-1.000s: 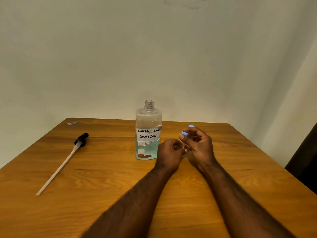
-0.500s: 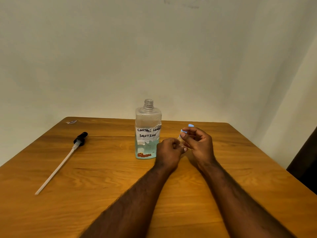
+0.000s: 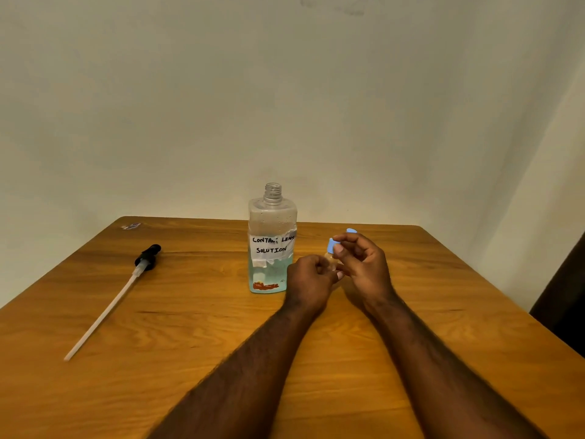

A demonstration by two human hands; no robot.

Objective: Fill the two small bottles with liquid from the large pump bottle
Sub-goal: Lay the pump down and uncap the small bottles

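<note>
Gripped a small bottle (image 3: 330,260) in the curled left hand (image 3: 308,280), just right of the large bottle (image 3: 272,248) standing uncapped toward the far edge of the table (image 3: 190,343). Pinched its blue cap (image 3: 331,245) between right hand (image 3: 364,267) thumb and fingertips. Saw the pump (image 3: 147,256) lying near the left edge, another blue piece (image 3: 351,231) behind the right hand.

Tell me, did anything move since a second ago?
Hardly. The right hand's fingers shifted slightly on the blue cap, so more of it shows. Both hands kept their hold, the left hand gripping the small bottle underneath. The large bottle, the pump on the table and the blue bit behind the right hand stayed put.
</note>
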